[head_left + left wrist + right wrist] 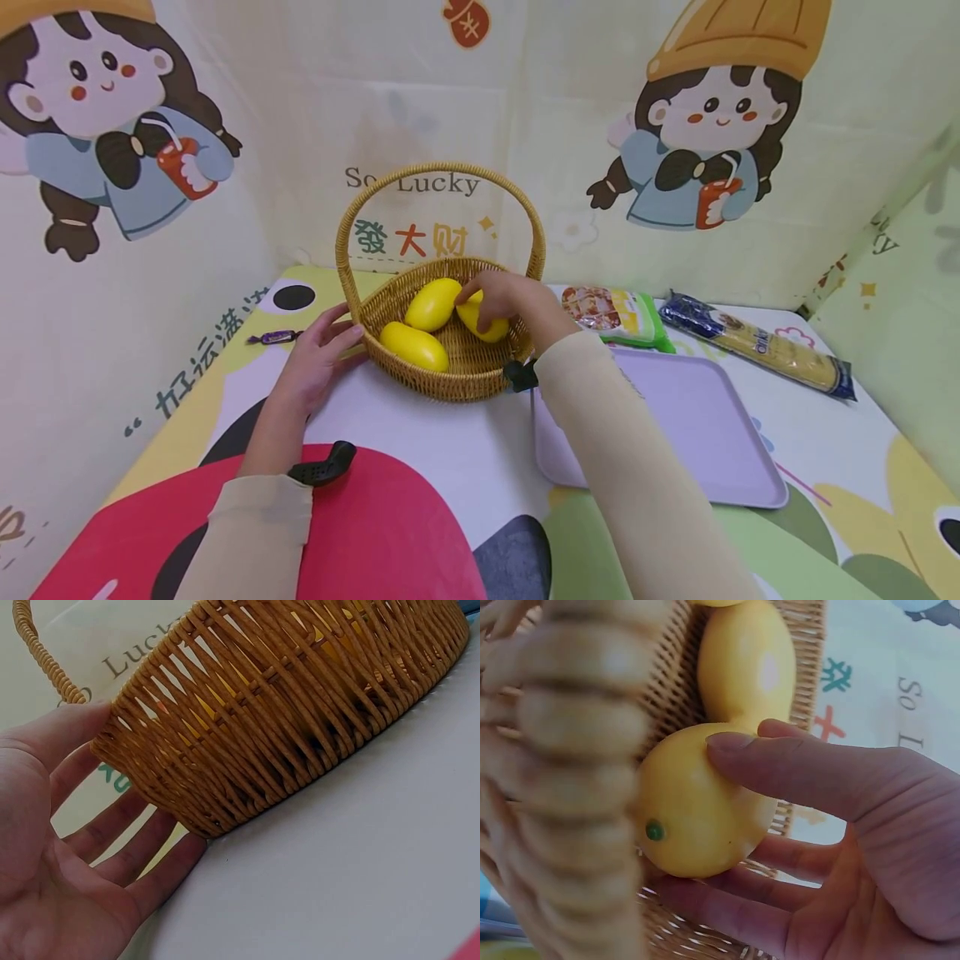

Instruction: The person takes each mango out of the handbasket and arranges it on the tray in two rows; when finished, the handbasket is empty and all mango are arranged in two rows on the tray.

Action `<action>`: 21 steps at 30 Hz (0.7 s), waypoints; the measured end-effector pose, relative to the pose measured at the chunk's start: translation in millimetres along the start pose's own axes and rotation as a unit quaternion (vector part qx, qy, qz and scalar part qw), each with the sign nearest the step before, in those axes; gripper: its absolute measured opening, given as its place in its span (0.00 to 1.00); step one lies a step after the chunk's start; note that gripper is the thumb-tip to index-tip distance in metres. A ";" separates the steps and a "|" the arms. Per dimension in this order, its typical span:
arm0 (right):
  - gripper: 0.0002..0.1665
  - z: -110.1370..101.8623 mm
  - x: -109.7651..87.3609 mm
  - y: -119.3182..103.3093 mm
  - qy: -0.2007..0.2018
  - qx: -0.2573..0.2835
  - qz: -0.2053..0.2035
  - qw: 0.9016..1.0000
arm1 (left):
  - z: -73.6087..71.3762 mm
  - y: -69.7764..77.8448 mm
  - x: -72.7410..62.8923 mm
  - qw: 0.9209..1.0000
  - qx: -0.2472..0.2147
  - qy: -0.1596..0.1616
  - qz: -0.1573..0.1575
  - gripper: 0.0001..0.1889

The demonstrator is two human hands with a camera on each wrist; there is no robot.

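- Fingers (739, 907) of the right hand (517, 302) curl beneath a yellow fruit (697, 799) and the thumb lies over its top, pinching it; this fruit sits inside a wicker basket (442, 386), on the right.
- The left hand (318, 354) has its fingers spread against the basket's left end; its thumb touches the rim.
- Two more fruits lie in the basket: a middle fruit (433, 305) and a left fruit (414, 347).
- For a sure grip, the rounded, glossy skin probably calls for thumb and fingers on opposite sides; a steady left hand should stop the basket tipping; the handle seems best given a wide berth.
- Writing: the wall cloth (300, 125) reads "So Lucky" behind the handle, with 發大财 beneath; larger Chinese characters run up its left side; right of the basket, a green-edged packet (592, 308) and a long dark-ended packet (750, 337) carry print too small to read surely.
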State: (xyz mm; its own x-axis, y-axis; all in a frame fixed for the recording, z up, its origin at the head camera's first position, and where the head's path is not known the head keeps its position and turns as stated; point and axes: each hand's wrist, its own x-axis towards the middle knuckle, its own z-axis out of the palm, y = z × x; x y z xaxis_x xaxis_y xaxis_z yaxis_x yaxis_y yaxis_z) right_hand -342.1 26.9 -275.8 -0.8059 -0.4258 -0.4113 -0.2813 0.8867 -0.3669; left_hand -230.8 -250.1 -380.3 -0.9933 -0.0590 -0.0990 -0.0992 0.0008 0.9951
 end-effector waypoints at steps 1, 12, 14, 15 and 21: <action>0.39 -0.8 -0.5 0.6 0.004 0.000 -0.002 1.000 | -0.1 0.1 0.4 1.000 0.000 0.000 0.001 0.36; 0.39 -16.6 -22.2 -5.3 0.023 0.020 -0.083 0.996 | 0.6 -1.2 0.3 1.000 0.002 -0.003 -0.003 0.38; 0.38 -19.6 -29.5 -8.2 0.030 0.018 -0.100 0.994 | 0.6 -1.6 0.6 1.000 0.003 -0.002 -0.005 0.37; 0.38 -20.8 -33.0 -9.3 0.032 0.021 -0.106 0.994 | 0.5 -1.7 0.9 1.000 0.003 -0.002 -0.005 0.37; 0.37 -26.1 -55.4 -12.8 0.037 0.021 -0.127 0.991 | 0.4 -2.2 1.5 1.000 0.001 -0.004 -0.001 0.39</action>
State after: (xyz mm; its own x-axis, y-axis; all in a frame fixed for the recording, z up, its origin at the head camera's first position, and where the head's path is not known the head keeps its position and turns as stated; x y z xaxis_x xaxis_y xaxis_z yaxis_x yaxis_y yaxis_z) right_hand -307.5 43.8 -226.6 -0.7478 -0.6192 -0.2396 -0.4600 0.7435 -0.4855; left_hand -232.1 -249.8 -382.6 -0.9937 -0.0508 -0.1002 -0.1005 0.0020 0.9949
